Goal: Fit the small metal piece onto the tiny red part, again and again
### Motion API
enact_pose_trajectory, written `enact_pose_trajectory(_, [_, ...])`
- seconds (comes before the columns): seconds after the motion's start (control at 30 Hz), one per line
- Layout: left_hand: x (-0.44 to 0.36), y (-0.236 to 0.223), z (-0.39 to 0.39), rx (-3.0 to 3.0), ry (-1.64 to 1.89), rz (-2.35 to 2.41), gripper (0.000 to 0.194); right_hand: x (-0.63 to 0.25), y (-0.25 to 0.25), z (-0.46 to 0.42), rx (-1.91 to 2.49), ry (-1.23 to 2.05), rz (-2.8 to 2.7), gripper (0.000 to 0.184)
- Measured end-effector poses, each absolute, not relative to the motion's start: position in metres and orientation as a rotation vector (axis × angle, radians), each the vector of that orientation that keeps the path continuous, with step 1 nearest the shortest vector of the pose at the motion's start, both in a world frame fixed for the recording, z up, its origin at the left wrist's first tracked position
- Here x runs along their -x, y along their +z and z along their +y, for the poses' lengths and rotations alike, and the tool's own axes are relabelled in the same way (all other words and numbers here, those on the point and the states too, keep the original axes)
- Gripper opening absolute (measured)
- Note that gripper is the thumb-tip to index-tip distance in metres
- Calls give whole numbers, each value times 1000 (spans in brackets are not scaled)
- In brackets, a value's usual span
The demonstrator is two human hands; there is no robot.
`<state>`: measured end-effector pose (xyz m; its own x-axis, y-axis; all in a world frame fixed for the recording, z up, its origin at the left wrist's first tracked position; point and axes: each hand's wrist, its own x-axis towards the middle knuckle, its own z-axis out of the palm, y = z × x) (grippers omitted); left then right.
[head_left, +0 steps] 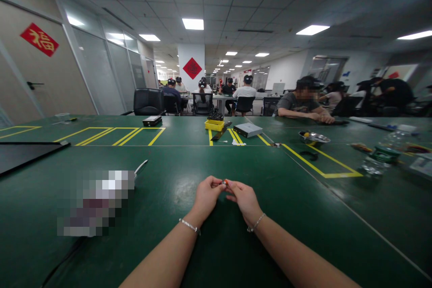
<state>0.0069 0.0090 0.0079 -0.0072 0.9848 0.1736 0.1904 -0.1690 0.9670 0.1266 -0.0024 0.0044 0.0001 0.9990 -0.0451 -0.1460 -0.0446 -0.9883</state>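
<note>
My left hand [208, 195] and my right hand [245, 198] meet above the green table [175, 252], fingertips almost touching. Between them is a tiny object [224, 182] with orange and dark or metallic parts, too small for me to name. Thumb and forefinger of each hand pinch it from either side. Most of it is hidden by the fingertips. A bracelet circles each wrist.
Left lies a blurred-out item [97, 202] with a cable. Farther off are a yellow bin [214, 125], a grey box [248, 130], a metal bowl [314, 137] and a black box [152, 121]. A water bottle [388, 150] stands right. A person [299, 103] sits across the table.
</note>
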Motion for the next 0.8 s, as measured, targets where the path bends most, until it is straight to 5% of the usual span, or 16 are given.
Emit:
enact_pose_trajectory(0.57, [-10,-1,7,-1734,1194,1162,25,-149,13,12,1180,1172,-1197,29])
enact_pose_trajectory(0.8, [-3,-2,11,-1713,1224,1247,22,-279,38,32,1872,291,-1247,26])
